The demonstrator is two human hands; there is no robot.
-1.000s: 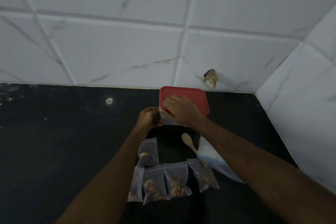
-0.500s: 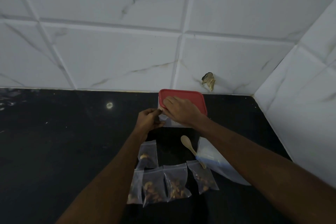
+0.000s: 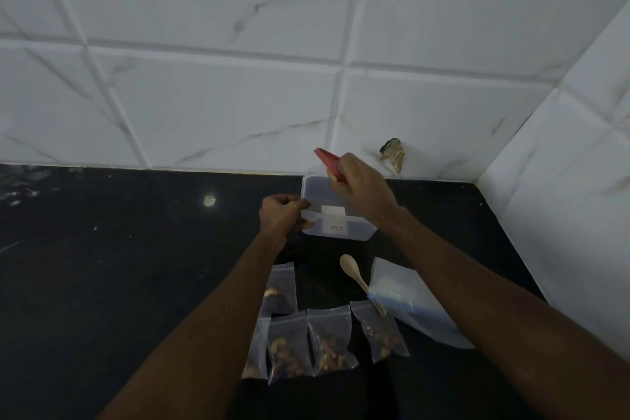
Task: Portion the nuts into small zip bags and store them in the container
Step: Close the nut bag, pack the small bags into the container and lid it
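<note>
White marble-veined tile wall behind black desk. Clear rectangular plastic container open, at desk's back near corner. Large clear zip bag lies flat at right. Five small clear zip bags of nuts lie on desk, nearer than container. Right hand: fingers grasping red plastic lid, tilted above container. Left hand: fingers pinching container's left edge. Pale wooden spoon beside large bag.
</note>
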